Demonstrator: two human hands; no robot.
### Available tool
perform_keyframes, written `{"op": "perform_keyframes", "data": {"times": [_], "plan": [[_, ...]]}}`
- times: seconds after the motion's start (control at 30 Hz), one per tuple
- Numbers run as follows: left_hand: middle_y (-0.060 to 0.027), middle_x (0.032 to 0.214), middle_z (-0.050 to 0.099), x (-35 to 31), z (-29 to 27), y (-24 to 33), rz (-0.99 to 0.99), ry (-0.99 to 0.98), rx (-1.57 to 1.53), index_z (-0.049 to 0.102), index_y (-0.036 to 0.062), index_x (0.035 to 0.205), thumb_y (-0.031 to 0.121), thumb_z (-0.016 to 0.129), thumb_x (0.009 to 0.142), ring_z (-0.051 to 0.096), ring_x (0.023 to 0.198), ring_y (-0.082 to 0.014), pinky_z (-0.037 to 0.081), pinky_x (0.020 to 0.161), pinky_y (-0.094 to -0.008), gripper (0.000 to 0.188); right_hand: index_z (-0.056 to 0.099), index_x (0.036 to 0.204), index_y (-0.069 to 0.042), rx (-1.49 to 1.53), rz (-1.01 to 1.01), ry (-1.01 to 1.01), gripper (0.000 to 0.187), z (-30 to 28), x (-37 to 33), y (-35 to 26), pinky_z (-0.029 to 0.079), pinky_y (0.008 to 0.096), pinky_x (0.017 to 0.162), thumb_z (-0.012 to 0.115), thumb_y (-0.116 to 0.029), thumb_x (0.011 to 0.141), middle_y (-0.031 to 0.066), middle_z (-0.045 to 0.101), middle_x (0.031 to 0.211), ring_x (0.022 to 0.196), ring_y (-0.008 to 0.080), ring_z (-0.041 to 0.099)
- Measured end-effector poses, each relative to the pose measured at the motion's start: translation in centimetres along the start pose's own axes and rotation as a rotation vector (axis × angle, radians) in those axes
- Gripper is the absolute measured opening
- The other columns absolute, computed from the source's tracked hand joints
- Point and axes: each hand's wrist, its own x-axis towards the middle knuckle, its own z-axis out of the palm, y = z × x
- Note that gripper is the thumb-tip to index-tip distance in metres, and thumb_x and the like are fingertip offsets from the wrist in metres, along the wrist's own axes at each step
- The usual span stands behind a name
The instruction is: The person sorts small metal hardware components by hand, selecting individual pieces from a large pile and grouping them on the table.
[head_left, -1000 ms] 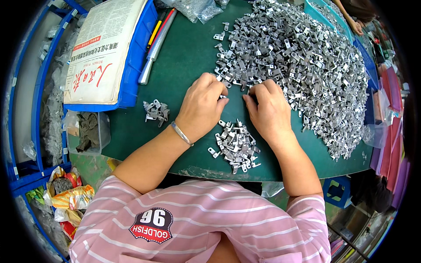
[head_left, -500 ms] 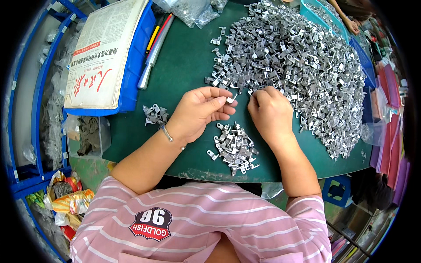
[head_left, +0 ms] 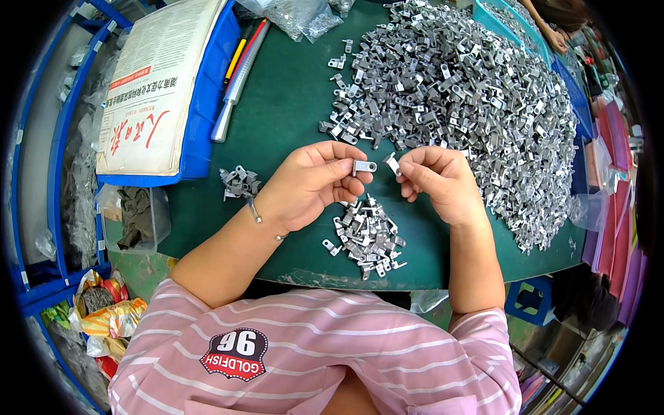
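Got a metal bracket pinched thumb-to-fingers in L hand and a 2nd bracket likewise in R hand, prob by one end to leave the other free. Held btwn small pile n big heap, prob for easy reach. Can spot clear tub w/ dark cloth, teal basket w/ metal bits, blue bin topped w/ newspapers.

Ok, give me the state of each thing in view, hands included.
Left hand: pinching a silver bracket
Right hand: pinching a second bracket
Large bracket heap: loose, jumbled
Near pile: loose, jumbled, smaller
Left cluster: loose, smallest
Newspapers: stacked on the blue bin
Clear tub: holding a dark cloth
Bangle: worn on left wrist
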Motion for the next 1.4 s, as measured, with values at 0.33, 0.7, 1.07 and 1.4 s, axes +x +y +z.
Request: {"op": "perform_keyframes", "data": {"times": [0.33,0.7,1.07,1.4], "plan": [[-0.0143,0.098,0.066,-0.2,0.2,0.1,0.016,0.01,0.032,0.057,-0.0011,0.112,0.01,0.052,0.096,0.065,0.078,-0.0137,0.055,0.072,-0.027,0.02,0.062,0.093,0.006,0.095,0.008,-0.022,0.012,0.3,-0.2,-0.5,0.056,0.027,0.063,0.06,-0.005,0.091,0.0135,0.069,0.084,0.068,0.0165,0.068],[-0.0141,0.097,0.066,-0.8,0.7,0.7,0.215,0.148,0.204,0.059,-0.0004,0.102,0.003,0.059,0.089,0.065,0.083,-0.0172,0.054,0.073,-0.0285,0.013,0.065,0.075,-0.003,-0.448,-0.378,-0.392,0.008,2.0,-1.5,-1.6,0.048,0.0282,0.061,0.073,-0.002,0.073,0.0052,0.066,0.08,0.071,0.0145,0.063],[-0.0136,0.102,0.068,-8.5,-2.8,1.6,0.884,0.695,1.438,0.065,-0.0017,0.097,-0.005,0.062,0.085,0.065,0.095,-0.0214,0.05,0.086,-0.0299,0.013,0.064,0.093,-0.004,-1.245,-0.693,0.449,0.021,1.4,1.9,0.8,0.048,0.0422,0.071,0.071,-0.008,0.073,0.0121,0.058,0.087,0.083,0.0326,0.056],[-0.0157,0.105,0.068,-8.6,-3.6,0.9,0.921,0.693,1.573,0.066,-0.001,0.098,-0.005,0.06,0.085,0.064,0.105,-0.0305,0.05,0.09,-0.0359,0.015,0.066,0.094,0.002,-0.247,-0.361,0.177,0.01,0.9,0.5,1.6,0.05,0.0244,0.062,0.066,-0.006,0.088,0.0046,0.068,0.084,0.07,0.0095,0.062]]}}
